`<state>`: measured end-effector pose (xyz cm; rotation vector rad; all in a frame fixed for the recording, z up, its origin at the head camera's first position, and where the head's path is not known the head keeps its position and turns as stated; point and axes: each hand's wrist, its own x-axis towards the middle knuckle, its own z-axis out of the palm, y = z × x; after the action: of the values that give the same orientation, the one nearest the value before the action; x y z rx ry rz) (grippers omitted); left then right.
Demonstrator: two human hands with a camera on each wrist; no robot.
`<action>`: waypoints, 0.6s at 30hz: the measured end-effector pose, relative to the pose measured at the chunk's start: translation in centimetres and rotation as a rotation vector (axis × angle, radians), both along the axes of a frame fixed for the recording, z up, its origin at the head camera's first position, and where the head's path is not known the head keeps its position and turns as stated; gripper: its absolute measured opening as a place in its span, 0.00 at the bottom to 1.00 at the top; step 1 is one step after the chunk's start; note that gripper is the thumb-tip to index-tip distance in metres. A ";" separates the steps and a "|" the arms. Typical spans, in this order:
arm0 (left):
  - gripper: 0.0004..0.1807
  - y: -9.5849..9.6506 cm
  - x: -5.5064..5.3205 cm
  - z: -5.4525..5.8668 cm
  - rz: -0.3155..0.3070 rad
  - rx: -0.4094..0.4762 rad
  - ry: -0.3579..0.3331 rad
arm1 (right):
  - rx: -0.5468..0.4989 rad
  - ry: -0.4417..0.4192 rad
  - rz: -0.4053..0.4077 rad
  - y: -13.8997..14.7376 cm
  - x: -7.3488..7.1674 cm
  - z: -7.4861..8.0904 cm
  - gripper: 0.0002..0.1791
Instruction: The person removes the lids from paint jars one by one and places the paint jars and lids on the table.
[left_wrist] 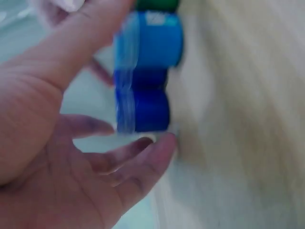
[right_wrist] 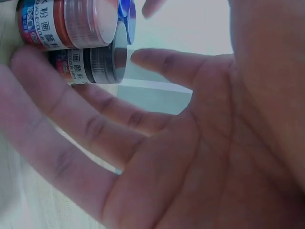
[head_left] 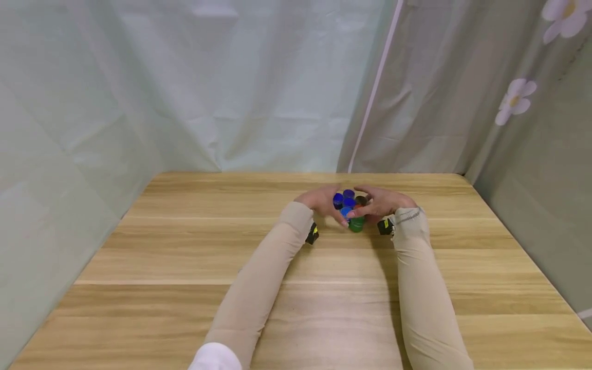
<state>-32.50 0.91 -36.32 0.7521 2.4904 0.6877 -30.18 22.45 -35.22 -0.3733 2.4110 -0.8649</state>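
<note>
Sleeves (head_left: 261,280), jars (head_left: 349,203) between left grip (head_left: 325,200) and right grip (head_left: 384,201), contact unclear

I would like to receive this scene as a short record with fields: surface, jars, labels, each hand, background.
Surface: wood-grain table
Jars: a close, upright group; green jar nearest the person, plus light blue jar, dark blue jars, orange-red jar, dark jar
Labels: printed, visible on orange-red jar and dark jar
Left grip: left hand, curved around the group's left side; contact unclear
Right grip: right hand, at its right side; contact unclear
Background: pale curtain, white flowers at right
</note>
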 end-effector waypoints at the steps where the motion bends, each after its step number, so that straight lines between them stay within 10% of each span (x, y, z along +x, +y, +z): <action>1: 0.64 -0.4 -0.2 0.1 -0.006 0.001 -0.017 | -0.008 -0.014 -0.006 -0.1 0.0 0.1 0.57; 7: 0.43 -2.2 -1.3 0.3 -0.011 0.050 -0.056 | 0.092 0.096 -0.045 -1.1 -0.5 1.4 0.50; 18: 0.30 -0.1 -1.0 -1.3 0.044 0.135 0.123 | 0.159 0.503 -0.053 -4.7 -1.3 2.0 0.29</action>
<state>-33.52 0.84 -37.64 0.8128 2.5987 0.8559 -31.50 17.79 -33.25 -0.5168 2.9398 -0.6493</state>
